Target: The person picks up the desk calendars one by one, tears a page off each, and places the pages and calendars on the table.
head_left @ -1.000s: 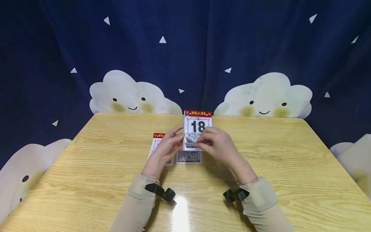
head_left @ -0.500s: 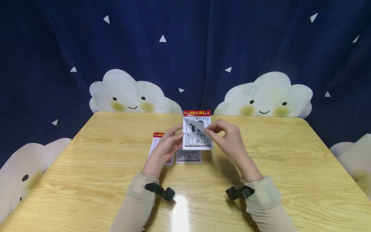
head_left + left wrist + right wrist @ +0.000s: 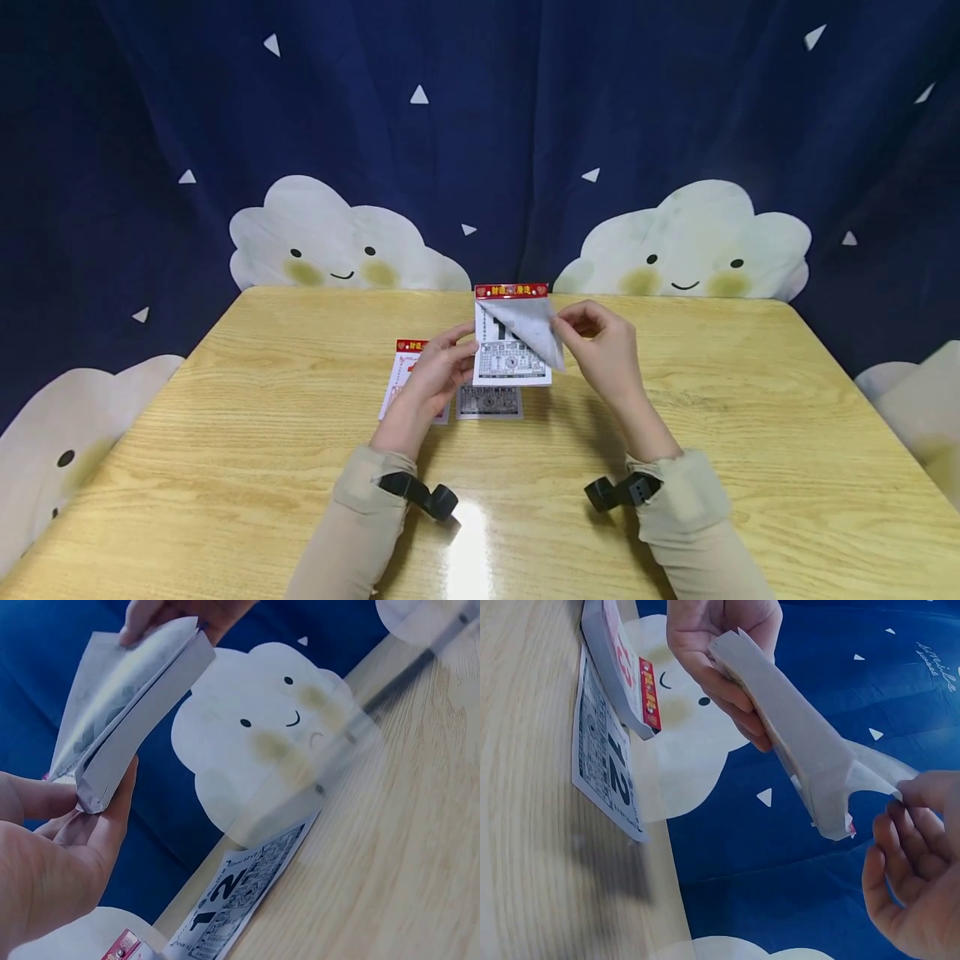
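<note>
A thick tear-off calendar with a red header is held up above the table. My left hand grips its left edge, thumb in front and fingers behind, as the left wrist view shows. My right hand pinches the top page near its right edge. That page is peeled diagonally toward the upper right, its grey back showing, still joined near the red header. Under it a page with a black number is partly covered. In the right wrist view the lifted page bends away from the pad.
A second calendar with a red header and red number lies on the table, partly behind my left hand. A loose sheet printed with 12 lies beside it, beneath the held calendar. The wooden table ends at a blue curtain.
My right hand has gone from the lower front of the page numbered 18 to the right, peeling its corner up and across. The left hand keeps its hold in nearly the same spot.
</note>
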Demonstrator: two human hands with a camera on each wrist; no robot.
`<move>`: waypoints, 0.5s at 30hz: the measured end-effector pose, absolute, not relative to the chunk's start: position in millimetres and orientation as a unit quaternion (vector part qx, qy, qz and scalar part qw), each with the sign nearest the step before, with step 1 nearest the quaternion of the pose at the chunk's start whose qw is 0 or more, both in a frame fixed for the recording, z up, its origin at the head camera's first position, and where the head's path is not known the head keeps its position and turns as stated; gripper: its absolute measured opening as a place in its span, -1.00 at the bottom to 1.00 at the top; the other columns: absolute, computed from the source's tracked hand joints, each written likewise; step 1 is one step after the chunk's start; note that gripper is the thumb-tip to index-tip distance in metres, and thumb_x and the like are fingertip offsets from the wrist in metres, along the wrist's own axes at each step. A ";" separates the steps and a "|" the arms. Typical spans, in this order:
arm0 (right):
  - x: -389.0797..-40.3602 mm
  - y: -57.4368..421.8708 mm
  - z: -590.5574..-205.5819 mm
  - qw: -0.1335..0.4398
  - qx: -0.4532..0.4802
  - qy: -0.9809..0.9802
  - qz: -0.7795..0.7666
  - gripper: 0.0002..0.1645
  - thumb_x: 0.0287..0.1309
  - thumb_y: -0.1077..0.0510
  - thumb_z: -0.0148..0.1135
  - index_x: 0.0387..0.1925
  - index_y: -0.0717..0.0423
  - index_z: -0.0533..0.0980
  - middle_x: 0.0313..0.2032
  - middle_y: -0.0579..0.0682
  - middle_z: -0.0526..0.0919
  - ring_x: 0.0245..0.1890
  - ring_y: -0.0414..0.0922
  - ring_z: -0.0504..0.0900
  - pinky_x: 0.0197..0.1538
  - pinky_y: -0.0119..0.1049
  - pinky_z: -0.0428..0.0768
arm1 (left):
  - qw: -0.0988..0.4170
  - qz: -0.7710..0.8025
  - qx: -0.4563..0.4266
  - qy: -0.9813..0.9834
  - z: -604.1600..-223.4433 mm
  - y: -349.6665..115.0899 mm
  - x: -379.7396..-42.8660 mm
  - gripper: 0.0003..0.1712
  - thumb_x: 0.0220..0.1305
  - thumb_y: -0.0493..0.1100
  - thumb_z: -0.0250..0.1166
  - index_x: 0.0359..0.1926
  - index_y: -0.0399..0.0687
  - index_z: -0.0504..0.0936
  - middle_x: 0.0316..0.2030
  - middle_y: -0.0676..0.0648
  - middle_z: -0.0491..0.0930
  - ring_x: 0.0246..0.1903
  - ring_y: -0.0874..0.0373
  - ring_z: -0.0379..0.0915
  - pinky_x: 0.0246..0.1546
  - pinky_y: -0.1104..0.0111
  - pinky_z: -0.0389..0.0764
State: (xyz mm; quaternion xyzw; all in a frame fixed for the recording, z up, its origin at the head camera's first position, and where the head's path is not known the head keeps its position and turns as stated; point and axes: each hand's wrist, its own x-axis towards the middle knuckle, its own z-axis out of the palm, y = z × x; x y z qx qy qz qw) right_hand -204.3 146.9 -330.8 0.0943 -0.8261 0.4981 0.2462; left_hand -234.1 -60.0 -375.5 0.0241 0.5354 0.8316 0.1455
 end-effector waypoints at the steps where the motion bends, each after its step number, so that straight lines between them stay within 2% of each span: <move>1: -205.0 146.9 -331.1 0.243 0.085 -0.822 0.508 -0.84 0.05 0.16 0.26 -0.43 0.22 0.58 -0.48 0.06 0.62 -0.52 -0.30 0.50 -0.40 -0.56 0.47 | 0.143 0.834 0.018 0.533 -375.0 -59.7 -234.3 -0.46 0.24 -0.43 -0.04 0.27 -0.31 0.20 -0.53 0.06 0.59 -0.55 0.28 0.50 -0.45 0.48 0.54; 7: -207.7 149.3 -331.9 0.233 0.045 -0.796 0.557 -0.80 0.04 0.14 0.27 -0.42 0.25 0.59 -0.54 -0.04 0.58 -0.56 -0.31 0.49 -0.47 -0.55 0.44 | 0.136 0.841 0.011 0.524 -373.4 -60.7 -234.2 -0.49 0.24 -0.42 -0.04 0.24 -0.29 0.25 -0.48 0.01 0.62 -0.51 0.25 0.53 -0.45 0.48 0.56; 15: -209.7 151.5 -333.9 0.237 0.038 -0.782 0.575 -0.81 0.03 0.20 0.26 -0.43 0.30 0.58 -0.60 -0.22 0.54 -0.59 -0.32 0.48 -0.50 -0.53 0.43 | 0.140 0.835 0.011 0.532 -372.8 -60.6 -233.7 -0.48 0.24 -0.42 -0.02 0.25 -0.27 0.25 -0.49 0.02 0.61 -0.53 0.26 0.53 -0.46 0.48 0.55</move>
